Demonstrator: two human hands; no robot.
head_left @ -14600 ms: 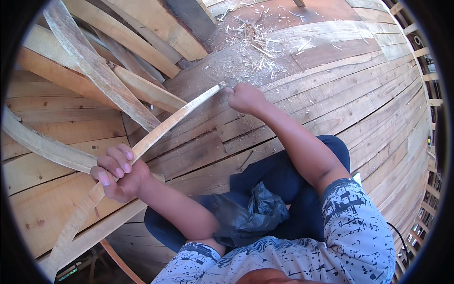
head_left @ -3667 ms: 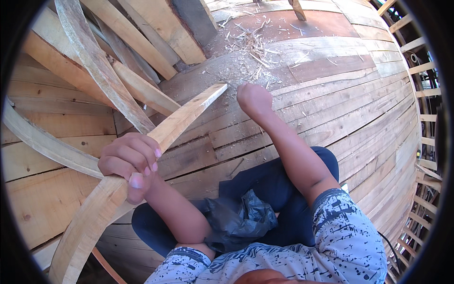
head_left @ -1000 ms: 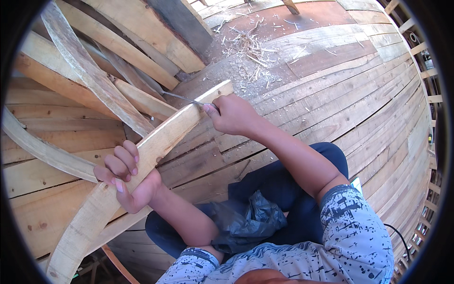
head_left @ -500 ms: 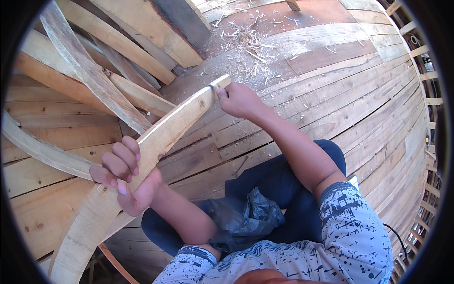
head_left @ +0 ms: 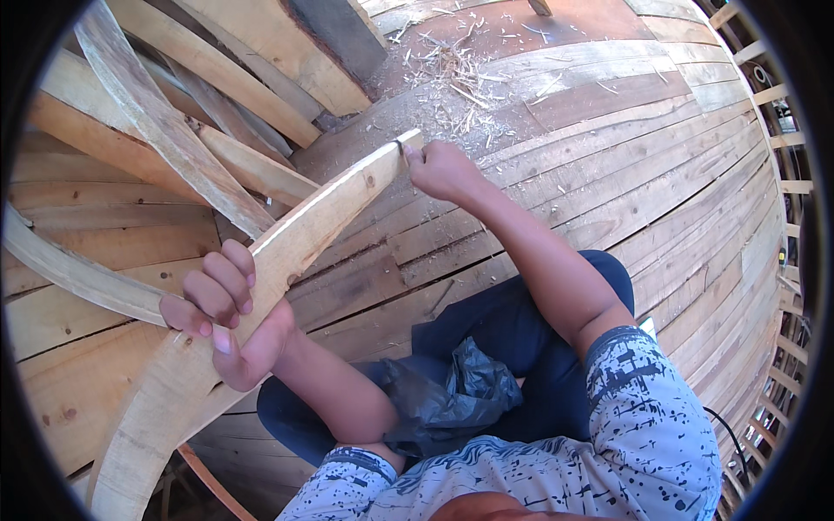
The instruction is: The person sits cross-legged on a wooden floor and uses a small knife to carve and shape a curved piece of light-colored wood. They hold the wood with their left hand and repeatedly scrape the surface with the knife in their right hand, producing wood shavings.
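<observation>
A long curved wooden timber [head_left: 326, 217] slants across my front from lower left to upper middle, with a pale strip along its upper edge. My left hand [head_left: 230, 300] is wrapped round its middle, fingers over the far side and thumb on the near side. At the timber's far end, my right hand [head_left: 443, 172] is closed with its thumb by the edge. A small dark thing [head_left: 401, 148] shows between that hand and the timber's top edge. Most of it is hidden by the fingers, so its kind is unclear.
Wood shavings [head_left: 460, 74] lie scattered on the plank floor [head_left: 608, 208] ahead. Several beams [head_left: 143, 113] lean at the upper left, and another curved timber [head_left: 82, 269] lies to the left. A dark plastic bag [head_left: 478, 382] rests on my lap.
My right hand and the small dark thing have slid slightly up and right, closer to the timber's far tip. The left hand keeps its hold, shifted very slightly.
</observation>
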